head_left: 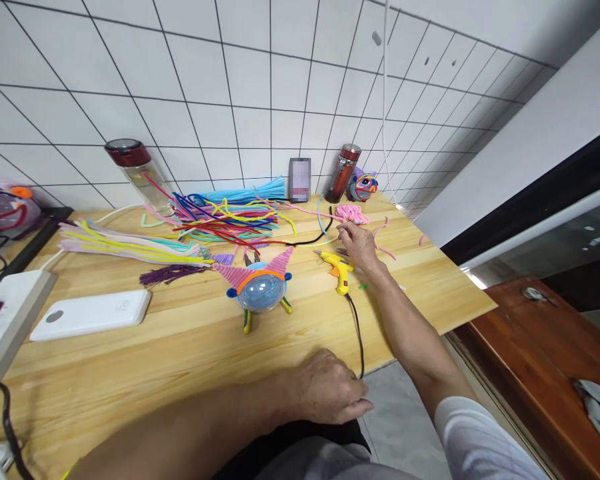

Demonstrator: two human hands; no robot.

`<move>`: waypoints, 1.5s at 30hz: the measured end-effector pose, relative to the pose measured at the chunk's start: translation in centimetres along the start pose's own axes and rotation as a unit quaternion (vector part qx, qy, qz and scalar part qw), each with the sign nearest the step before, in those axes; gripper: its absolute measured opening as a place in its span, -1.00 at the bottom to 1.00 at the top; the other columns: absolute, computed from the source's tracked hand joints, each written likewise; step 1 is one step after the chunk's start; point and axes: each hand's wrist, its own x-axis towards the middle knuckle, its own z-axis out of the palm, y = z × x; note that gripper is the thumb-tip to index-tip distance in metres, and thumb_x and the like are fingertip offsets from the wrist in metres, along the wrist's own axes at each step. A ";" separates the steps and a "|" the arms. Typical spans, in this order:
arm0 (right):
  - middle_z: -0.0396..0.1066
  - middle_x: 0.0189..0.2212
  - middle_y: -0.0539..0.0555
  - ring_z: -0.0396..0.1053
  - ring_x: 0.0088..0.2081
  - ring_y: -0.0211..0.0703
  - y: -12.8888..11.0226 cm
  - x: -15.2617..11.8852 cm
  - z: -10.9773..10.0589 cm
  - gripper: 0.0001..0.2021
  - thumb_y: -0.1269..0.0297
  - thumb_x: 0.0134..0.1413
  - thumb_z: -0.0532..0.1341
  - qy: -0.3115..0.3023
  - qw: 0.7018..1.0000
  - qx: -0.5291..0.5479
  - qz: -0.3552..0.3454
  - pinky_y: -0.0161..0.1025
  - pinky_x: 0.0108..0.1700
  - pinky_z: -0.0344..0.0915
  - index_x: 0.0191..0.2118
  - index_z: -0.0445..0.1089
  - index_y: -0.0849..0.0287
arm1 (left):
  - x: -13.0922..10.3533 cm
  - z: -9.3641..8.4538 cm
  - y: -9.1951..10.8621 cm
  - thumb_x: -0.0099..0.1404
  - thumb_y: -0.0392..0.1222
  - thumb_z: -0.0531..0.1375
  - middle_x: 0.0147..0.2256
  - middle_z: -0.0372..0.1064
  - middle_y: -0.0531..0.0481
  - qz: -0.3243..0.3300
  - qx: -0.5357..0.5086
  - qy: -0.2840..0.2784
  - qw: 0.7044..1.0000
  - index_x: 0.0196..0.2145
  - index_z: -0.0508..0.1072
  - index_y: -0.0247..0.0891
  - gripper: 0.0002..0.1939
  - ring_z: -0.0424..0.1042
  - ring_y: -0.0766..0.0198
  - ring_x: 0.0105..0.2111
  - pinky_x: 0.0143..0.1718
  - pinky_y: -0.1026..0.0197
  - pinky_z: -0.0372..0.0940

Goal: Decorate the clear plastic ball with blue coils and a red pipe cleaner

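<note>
My right hand (359, 244) reaches over the table with its fingertips pinched at the end of a pink pipe cleaner (310, 212). A folded pink pipe-cleaner bundle (351, 214) lies just beyond those fingers. Below them is a yellow hot glue gun (341, 270), its black cord running to the table edge. My left hand (333, 388) rests by the near edge, fingers curled, with nothing visible in it. Between the hands and farther left stands a clear round ball figure (263, 292) with pink pointed ears, an orange band, blue knobs and green-yellow legs. Pliers (253, 259) lie partly hidden behind it.
Many coloured pipe cleaners (225, 217) spread across the back. A glass bottle (137, 173), a phone (300, 180), a red flask (343, 173) and another figure (363, 185) stand along the wall. A white power bank (91, 314) and a power strip (17, 320) are left.
</note>
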 end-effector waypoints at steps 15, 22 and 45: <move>0.68 -0.33 0.08 0.59 -0.25 0.00 0.5 0.4 0.0 -0.73 0.25 0.34 0.15 0.017 1.000 0.001 -0.009 -0.15 -0.13 0.40 -0.10 0.63 0.09 | -0.2 0.7 -0.2 0.51 0.03 0.19 -0.51 0.57 0.03 -0.004 0.009 0.021 1.000 -0.40 0.51 -0.21 -0.63 0.54 0.25 -0.54 -0.57 0.15 0.16; 0.69 -0.32 0.11 0.60 -0.24 0.04 0.5 0.5 -0.2 -0.72 0.24 0.32 0.15 0.030 0.999 0.018 -0.006 -0.11 -0.11 0.41 -0.08 0.63 0.11 | -0.1 0.9 -0.3 0.50 0.01 0.19 -0.53 0.54 0.04 0.006 0.006 0.038 0.999 -0.42 0.51 -0.19 -0.64 0.54 0.27 -0.51 -0.57 0.17 0.14; 0.63 -0.39 0.04 0.57 -0.30 -0.03 -7.4 -2.5 -3.0 -0.81 0.19 0.26 0.24 -0.064 0.984 0.166 -0.024 -0.13 -0.16 0.43 -0.20 0.61 0.09 | -1.3 -3.4 2.7 0.56 -0.01 0.13 -0.60 0.45 0.04 -0.023 0.052 0.224 0.973 -0.50 0.46 -0.20 -0.54 0.43 0.32 -0.57 -0.50 0.17 0.16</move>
